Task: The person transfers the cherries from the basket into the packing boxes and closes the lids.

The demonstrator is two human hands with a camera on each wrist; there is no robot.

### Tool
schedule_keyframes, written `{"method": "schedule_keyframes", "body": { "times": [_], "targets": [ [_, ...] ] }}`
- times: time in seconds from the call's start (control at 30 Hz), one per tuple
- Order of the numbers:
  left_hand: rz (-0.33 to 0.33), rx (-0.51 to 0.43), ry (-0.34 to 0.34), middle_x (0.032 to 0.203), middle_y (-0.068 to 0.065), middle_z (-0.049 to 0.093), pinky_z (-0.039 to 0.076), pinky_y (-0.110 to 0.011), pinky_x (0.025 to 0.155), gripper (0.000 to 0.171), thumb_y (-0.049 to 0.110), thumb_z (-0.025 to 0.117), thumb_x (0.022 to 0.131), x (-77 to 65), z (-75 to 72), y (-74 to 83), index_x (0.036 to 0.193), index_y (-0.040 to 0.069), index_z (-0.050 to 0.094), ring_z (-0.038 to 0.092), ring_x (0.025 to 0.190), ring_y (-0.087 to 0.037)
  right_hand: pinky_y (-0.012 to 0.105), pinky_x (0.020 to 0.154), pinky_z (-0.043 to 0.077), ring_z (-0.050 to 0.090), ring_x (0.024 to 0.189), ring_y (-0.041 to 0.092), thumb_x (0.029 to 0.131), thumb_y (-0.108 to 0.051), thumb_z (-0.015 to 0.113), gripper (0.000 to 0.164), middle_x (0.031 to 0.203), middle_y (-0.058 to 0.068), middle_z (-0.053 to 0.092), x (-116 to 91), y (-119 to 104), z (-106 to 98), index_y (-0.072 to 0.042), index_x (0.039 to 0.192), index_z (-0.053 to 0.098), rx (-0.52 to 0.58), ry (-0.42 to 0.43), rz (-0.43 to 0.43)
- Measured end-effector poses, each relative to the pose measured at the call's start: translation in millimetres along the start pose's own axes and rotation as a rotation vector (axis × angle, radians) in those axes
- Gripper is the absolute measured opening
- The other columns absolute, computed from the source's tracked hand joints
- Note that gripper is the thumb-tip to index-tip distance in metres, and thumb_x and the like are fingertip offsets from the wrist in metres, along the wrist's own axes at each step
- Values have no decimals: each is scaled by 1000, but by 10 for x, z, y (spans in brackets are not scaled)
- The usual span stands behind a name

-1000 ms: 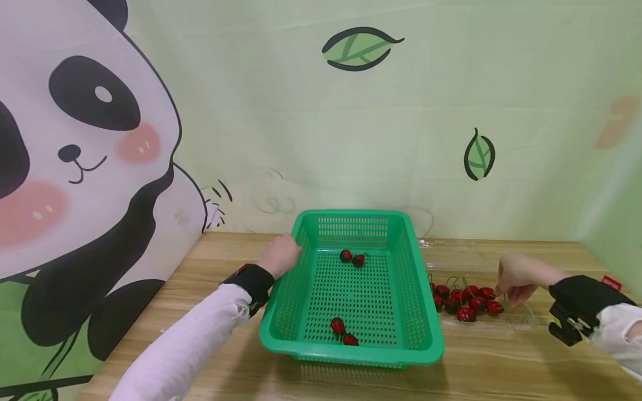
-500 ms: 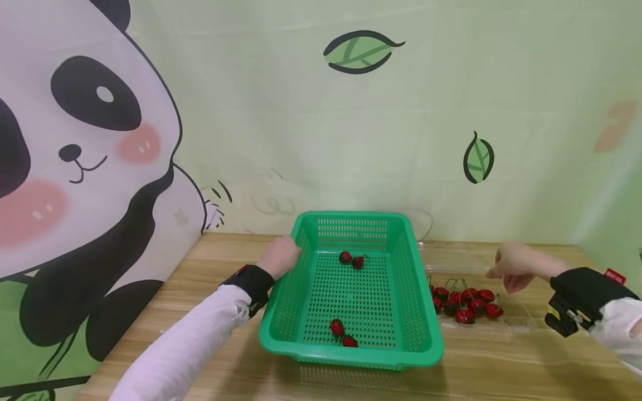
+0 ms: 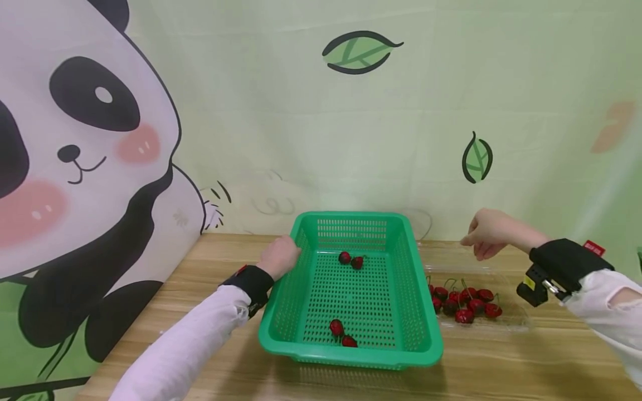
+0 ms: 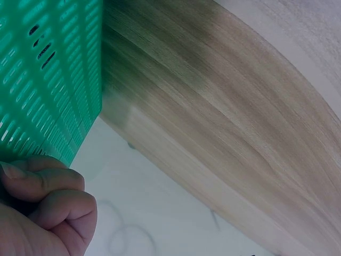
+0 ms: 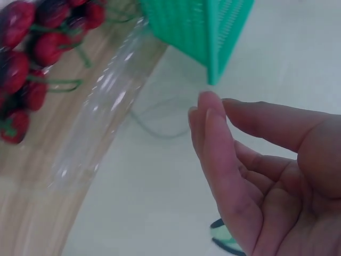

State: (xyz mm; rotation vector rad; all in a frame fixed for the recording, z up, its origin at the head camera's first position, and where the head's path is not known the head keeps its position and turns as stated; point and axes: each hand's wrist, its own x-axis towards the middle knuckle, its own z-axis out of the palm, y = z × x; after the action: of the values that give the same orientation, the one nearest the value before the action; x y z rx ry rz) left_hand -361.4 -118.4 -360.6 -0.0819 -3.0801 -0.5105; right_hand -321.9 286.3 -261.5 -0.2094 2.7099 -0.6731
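My left hand [image 3: 280, 257] grips the left rim of a green plastic basket [image 3: 349, 357]. In the left wrist view its curled fingers [image 4: 66, 208] lie against the slotted wall. Two cherries [image 3: 344, 257] lie near the basket's far end and two more cherries [image 3: 336, 327] near its front. Right of it, a clear plastic container [image 3: 516, 320] holds several dark red cherries [image 3: 464, 316] with green stems. My right hand [image 3: 491, 233] is raised over the container's back edge. In the right wrist view its thumb and fingertips [image 5: 210, 101] come close together, with nothing visible between them.
The basket and container stand side by side on a wooden table [image 3: 567, 356]. A light green cloth backdrop [image 3: 281, 111] with a panda and leaf drawings rises behind the table. The basket's right wall overlaps the container's left end.
My right hand has risen from the cherries at the container's right end and moved left and back. My left hand and the basket have stayed in place.
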Motion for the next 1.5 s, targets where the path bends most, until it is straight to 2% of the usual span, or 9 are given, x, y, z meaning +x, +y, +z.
{"method": "schedule_keyframes", "body": {
  "times": [0.17,0.53,0.87,0.97,1.17,1.33,1.4,1.5],
  "targets": [
    [5,2,1,116,-29,68,59,-51,86,37,21,50,106,-3,-1,-11,119,-13,59,70,106,-41,27,62,61,64,57,8,103,-9,61,26,66,3,67,84,-180,5,9,87,67,13,9,-43],
    [8,9,5,116,-28,68,59,-51,87,36,21,51,106,6,11,-16,117,-12,61,70,106,-41,23,63,60,65,58,7,102,-9,62,24,69,3,70,283,-588,119,14,101,68,150,29,-106],
    [7,-9,-4,117,-30,68,58,-52,88,37,20,50,106,-4,-8,-22,119,-13,60,69,108,-42,23,63,60,67,58,7,101,-7,63,17,68,3,69,505,-937,310,10,99,67,247,25,-88],
    [6,-3,-5,117,-29,68,59,-52,88,37,21,50,106,-6,-13,-21,119,-13,60,70,107,-42,25,65,60,67,57,7,99,-3,61,17,66,2,69,581,-988,395,12,103,68,303,21,-88],
    [-4,-8,-12,117,-27,68,59,-52,87,38,22,50,107,4,-1,-12,121,-11,60,70,107,-40,21,59,57,65,53,6,97,3,58,17,63,2,65,702,-1067,573,16,105,67,416,18,-72],
    [-15,-19,-11,117,-27,67,58,-51,86,38,22,49,107,10,-4,-16,121,-11,60,70,105,-40,22,60,57,63,52,7,98,6,57,24,64,3,63,809,-1100,722,21,116,63,473,42,-73],
    [-14,-18,-8,116,-27,67,58,-51,86,38,22,49,107,12,0,-14,121,-12,60,69,104,-40,23,60,58,63,51,7,97,8,56,29,63,4,63,856,-1103,781,23,121,59,496,55,-54],
    [-13,-9,1,116,-26,68,59,-51,86,38,23,50,106,11,11,-10,120,-11,60,70,105,-40,22,57,57,62,49,7,95,9,55,30,61,5,62,923,-1101,852,24,121,59,496,71,-9]
  ]
}}
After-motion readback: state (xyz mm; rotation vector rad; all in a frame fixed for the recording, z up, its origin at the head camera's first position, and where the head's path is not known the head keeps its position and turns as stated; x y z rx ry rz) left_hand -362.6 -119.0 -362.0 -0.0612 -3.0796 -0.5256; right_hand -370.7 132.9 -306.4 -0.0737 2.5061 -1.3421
